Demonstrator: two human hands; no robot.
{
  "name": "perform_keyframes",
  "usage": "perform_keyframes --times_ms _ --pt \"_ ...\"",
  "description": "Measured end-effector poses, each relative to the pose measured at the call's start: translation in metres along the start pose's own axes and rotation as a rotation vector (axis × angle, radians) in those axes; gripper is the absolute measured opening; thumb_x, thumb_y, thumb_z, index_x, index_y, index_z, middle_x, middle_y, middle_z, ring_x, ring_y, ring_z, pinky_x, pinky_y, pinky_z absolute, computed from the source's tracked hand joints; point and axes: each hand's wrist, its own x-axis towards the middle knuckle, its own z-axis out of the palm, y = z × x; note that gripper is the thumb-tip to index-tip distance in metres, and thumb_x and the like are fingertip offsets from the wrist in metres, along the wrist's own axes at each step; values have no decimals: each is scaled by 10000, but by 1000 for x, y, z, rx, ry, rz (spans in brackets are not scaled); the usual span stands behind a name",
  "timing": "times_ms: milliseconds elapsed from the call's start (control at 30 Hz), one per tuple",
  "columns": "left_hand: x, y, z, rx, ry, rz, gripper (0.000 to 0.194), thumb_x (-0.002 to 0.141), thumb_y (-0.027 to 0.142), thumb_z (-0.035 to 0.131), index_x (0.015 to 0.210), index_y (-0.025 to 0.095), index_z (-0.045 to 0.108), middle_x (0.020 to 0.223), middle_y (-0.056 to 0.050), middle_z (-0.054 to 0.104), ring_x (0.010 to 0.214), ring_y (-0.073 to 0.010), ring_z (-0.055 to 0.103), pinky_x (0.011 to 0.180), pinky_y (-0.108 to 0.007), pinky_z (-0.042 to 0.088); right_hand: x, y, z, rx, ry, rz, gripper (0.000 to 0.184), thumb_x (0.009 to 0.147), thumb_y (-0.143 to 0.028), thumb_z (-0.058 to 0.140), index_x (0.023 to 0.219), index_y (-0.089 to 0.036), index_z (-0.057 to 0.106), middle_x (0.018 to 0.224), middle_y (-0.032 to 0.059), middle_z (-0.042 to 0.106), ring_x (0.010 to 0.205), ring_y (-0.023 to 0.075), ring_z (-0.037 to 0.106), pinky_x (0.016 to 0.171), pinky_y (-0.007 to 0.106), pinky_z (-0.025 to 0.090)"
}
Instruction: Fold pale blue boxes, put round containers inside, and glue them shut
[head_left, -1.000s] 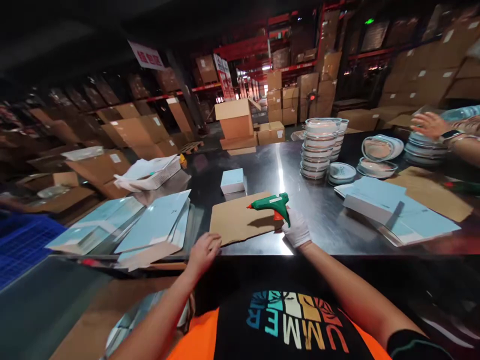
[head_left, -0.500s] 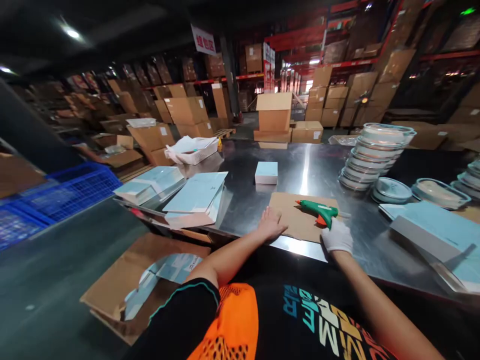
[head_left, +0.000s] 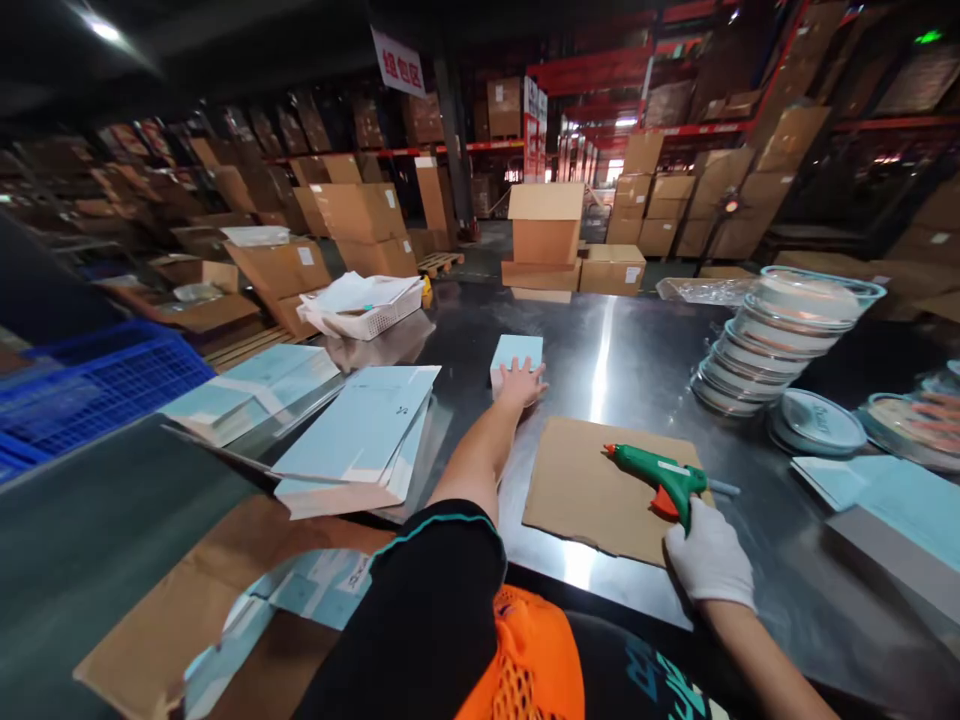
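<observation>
My bare left hand (head_left: 522,382) reaches forward with spread fingers over the near edge of a small light-blue and white box (head_left: 517,350), or stack of cards; I cannot tell which. Its fingertips rest at the top and front of it. My right hand (head_left: 709,555), in a white glove, is closed around the lower handle of a green hot glue gun (head_left: 660,470) with an orange trigger and nozzle tip. The glue gun lies over a flat piece of cardboard (head_left: 570,490), its nozzle pointing left and a glue stick sticking out behind.
Light-blue folded cartons (head_left: 360,425) lie stacked at the left, near a white basket (head_left: 375,318) of papers. Lidded glass containers (head_left: 772,340) are stacked at the right, beside more flat cartons (head_left: 907,510). Another person's hand (head_left: 937,415) shows at the right edge. An open cardboard box (head_left: 150,620) stands below.
My left hand has moved from the cardboard's left edge forward to the small light-blue box. My right hand stays at the glue gun's handle. The view has shifted slightly.
</observation>
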Motion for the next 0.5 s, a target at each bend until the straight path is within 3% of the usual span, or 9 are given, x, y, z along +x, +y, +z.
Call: perform_keyframes --times_ms 167,333,400,500 --pt "8 -51 -17 35 -70 -50 621 1091 519 529 1663 284 469 1824 -135 262 1674 -466 170 1301 -771 155 5 5 7 -20 7 -15 460 1009 -295 447 1375 -110 658 1272 222 723 1102 354 757 887 423 585" --pt "3 -57 -46 51 -122 -60 725 1043 630 582 1687 335 426 1824 -132 266 1681 -449 197 1323 -706 202 7 2 -1 -32 -41 -8 441 1009 -319 423 1310 -127 682 1253 223 731 1097 358 762 860 419 582" --pt "-11 -69 -66 63 -98 -94 772 1031 645 605 1702 328 390 1820 -153 267 1675 -422 236 1319 -648 261 9 2 -2 -37 -39 -6 464 996 -326 443 1337 -113 676 1240 236 733 1091 367 764 875 431 585" --pt "-56 -113 -108 90 -29 -205 804 1030 656 605 1680 228 404 1748 -210 388 1592 -394 410 1267 -602 378 9 2 -4 -24 -42 -13 447 989 -324 449 1315 -133 687 1255 229 734 1076 362 766 862 428 584"
